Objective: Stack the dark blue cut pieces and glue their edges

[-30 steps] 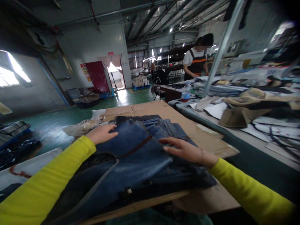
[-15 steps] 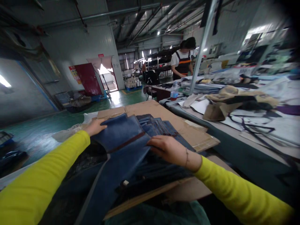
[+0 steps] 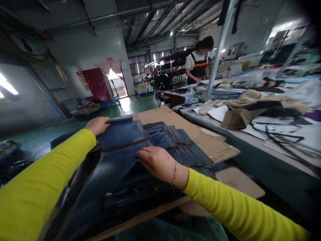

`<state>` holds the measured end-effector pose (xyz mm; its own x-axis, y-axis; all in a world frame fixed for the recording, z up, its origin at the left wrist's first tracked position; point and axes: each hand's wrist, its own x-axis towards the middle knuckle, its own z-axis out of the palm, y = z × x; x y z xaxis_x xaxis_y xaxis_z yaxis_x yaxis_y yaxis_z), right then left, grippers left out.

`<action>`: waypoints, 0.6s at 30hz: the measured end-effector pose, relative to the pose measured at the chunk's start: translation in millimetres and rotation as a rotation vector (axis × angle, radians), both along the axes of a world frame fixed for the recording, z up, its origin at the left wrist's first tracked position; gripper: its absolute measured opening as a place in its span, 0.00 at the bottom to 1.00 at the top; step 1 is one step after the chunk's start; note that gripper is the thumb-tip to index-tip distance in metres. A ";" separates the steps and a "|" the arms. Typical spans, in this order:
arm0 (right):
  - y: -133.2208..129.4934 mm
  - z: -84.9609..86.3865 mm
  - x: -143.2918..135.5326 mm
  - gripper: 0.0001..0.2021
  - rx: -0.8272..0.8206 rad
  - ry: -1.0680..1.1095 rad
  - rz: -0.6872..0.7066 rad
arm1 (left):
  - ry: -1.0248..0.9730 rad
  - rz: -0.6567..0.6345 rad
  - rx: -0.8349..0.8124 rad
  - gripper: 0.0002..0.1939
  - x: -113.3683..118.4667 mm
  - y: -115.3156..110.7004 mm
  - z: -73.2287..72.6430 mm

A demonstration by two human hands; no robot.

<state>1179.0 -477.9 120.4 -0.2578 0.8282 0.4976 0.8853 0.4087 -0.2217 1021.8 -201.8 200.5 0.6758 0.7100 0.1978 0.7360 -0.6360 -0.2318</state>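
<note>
My left hand [image 3: 97, 126] gripping the far-left corner of a blue fabric piece [image 3: 122, 134], my right hand [image 3: 158, 164] pinching its right side, piece spread over cardboard-topped bench [image 3: 163, 115], fanned stack [image 3: 184, 142] at right.

Cannot read any word, brand or number. Can make out only a small red sign [image 3: 109, 59] above the doorway [image 3: 120, 87], two round marks [image 3: 125, 70] to its right, a red-and-yellow poster [image 3: 81, 78] by the dark-red door [image 3: 97, 86], and possibly a label [image 3: 189, 100] on the plastic bottle [image 3: 190, 91], too small or blurred to decipher.
</note>
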 end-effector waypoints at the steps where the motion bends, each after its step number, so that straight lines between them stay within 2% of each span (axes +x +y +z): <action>1: 0.5 -12.9 -1.4 0.08 -0.087 -0.006 -0.013 | 0.066 0.004 -0.049 0.14 0.2 3.1 -18.7; 3: 0.0 -33.1 -2.3 0.07 -0.224 -0.015 -0.030 | 0.155 0.019 -0.118 0.15 0.5 8.4 -49.7; 4: -0.6 -39.4 -2.0 0.07 -0.265 -0.021 -0.039 | 0.180 0.024 -0.141 0.15 0.9 10.6 -60.5; 6: -1.7 -44.0 -0.7 0.08 -0.301 -0.035 -0.060 | 0.201 0.024 -0.163 0.15 2.7 13.8 -71.3; 8: -1.4 -39.7 0.2 0.08 -0.309 -0.053 -0.071 | 0.222 0.012 -0.177 0.15 6.2 15.7 -68.9; 14: 4.4 -12.8 -9.3 0.09 -0.264 -0.088 -0.060 | 0.287 -0.040 -0.209 0.16 22.4 18.7 -34.5; 16: 3.8 -9.3 -15.4 0.09 -0.242 -0.088 -0.040 | 0.315 -0.039 -0.228 0.15 25.3 19.7 -33.4; 18: 1.2 -10.6 -21.0 0.09 -0.237 -0.091 -0.020 | 0.334 -0.033 -0.249 0.15 25.0 20.8 -41.9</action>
